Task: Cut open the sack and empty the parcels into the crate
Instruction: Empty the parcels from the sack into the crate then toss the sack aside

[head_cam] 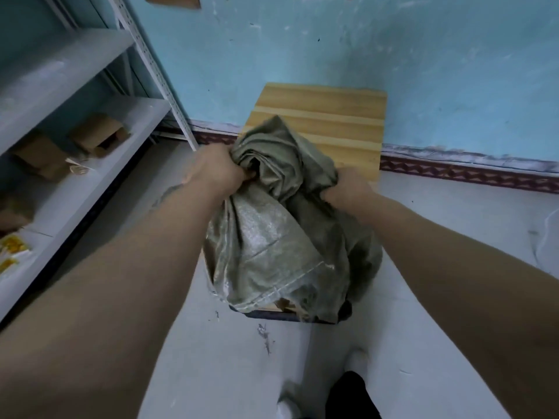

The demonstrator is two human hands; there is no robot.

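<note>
Wooden board (320,116) against blue wall (393,71); cardboard boxes (96,134) on grey shelving (60,58).

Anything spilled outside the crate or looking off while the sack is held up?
Nothing spilled on the floor. Both hands, left hand and right hand, bunch the sack over the dark crate, which it mostly hides. Cardboard shows under the sack's lower edge.

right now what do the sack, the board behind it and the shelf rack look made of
Sack: seemingly woven plastic, dull olive-grey with a faint sheen; it creases stiffly and shows a stitched hem.
Board: wood or wood-look laminate, pale yellow with straight grain stripes, smooth.
Shelf rack: likely painted metal, light grey; its upright has rows of punched holes.
</note>
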